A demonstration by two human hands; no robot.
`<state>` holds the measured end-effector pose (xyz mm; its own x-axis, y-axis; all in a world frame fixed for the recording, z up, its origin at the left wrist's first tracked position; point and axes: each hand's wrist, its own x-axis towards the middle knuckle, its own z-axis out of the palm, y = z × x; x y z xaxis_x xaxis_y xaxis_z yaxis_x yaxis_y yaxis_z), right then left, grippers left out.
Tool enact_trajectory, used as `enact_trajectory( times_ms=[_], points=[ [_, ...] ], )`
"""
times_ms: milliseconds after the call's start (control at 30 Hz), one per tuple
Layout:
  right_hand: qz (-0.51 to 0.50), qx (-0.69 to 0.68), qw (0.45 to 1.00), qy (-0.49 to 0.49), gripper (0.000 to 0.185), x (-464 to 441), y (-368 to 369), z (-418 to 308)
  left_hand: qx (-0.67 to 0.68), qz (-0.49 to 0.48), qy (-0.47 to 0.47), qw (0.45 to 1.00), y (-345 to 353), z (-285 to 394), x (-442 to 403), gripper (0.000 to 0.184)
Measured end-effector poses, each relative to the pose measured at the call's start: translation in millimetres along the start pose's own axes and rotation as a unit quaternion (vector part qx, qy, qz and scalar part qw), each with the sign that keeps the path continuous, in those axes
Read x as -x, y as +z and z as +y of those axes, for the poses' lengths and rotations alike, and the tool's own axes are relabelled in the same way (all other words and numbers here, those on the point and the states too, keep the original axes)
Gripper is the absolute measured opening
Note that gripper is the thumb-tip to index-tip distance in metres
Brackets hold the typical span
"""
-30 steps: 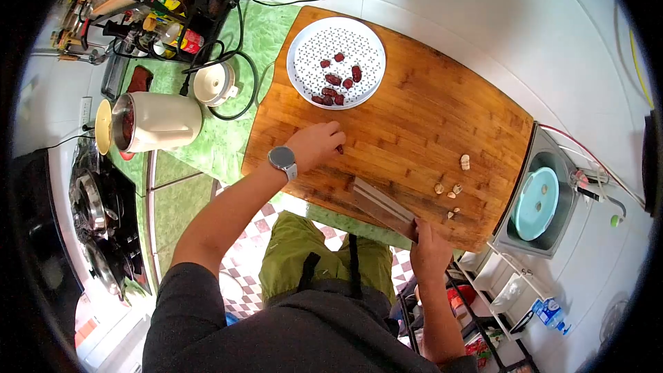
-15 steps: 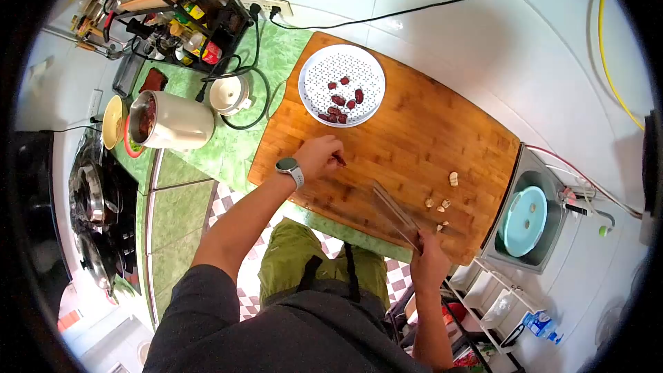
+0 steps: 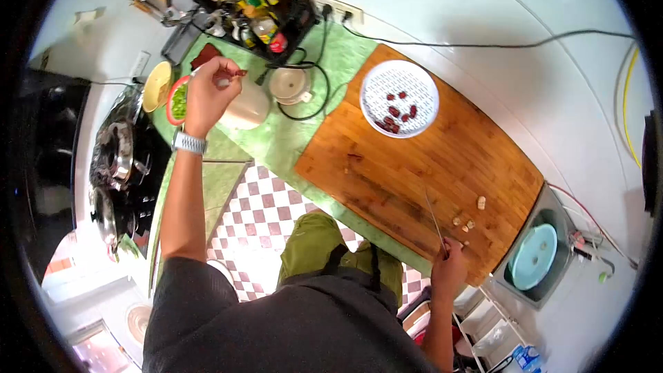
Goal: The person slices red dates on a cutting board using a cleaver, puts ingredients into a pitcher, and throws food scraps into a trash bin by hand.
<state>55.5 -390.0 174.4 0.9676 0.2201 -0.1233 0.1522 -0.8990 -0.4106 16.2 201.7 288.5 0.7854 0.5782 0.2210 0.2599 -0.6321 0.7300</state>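
Observation:
My left hand [image 3: 210, 100] is raised over the cream container [image 3: 248, 109], its fingers pinching a dark red piece of date [image 3: 240, 73]. The hand hides much of the container and its mouth. At the board's near right edge, my right hand [image 3: 449, 268] grips a knife [image 3: 434, 217], its thin blade seen nearly edge-on over the wooden cutting board [image 3: 414, 173]. A dark red scrap [image 3: 354, 157] lies on the board's left part. Several whole red dates [image 3: 394, 111] rest in the white perforated basket [image 3: 429, 86] at the back of the board.
Pale peeled pieces [image 3: 470, 224] lie on the board's right side. Beyond it, a sink [image 3: 537, 295] holds a turquoise basin [image 3: 532, 269]. To the left are a bowl of chopped greens [image 3: 178, 102], a yellow bowl [image 3: 158, 87], a white appliance base [image 3: 289, 84] with cord, and a bottle rack [image 3: 266, 24].
My left hand has moved left from the board to above the cream container, carrying the date piece. My right hand still holds the knife at the board. The view has shifted left.

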Motion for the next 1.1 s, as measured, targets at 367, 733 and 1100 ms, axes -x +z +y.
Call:
enact_trajectory(
  times_ms=[367, 733, 1100],
  points=[
    [0.030, -0.035, 0.995, -0.087, 0.026, -13.2, 1.1, -52.8, -0.306, -0.129, 0.077, 0.940, -70.4, -82.4, -45.8, 0.027],
    [0.010, -0.013, 1.000, -0.002, 0.027, -1.0, 14.7, -30.6, -0.345, -0.001, 0.142, 0.928, -69.6, 4.3, -18.9, 0.029],
    [0.031, -0.080, 0.996, 0.036, 0.017, -1.5, 6.1, -37.5, -0.104, -0.280, 0.201, 0.933, 278.0, 43.6, -15.6, 0.027]
  ],
)
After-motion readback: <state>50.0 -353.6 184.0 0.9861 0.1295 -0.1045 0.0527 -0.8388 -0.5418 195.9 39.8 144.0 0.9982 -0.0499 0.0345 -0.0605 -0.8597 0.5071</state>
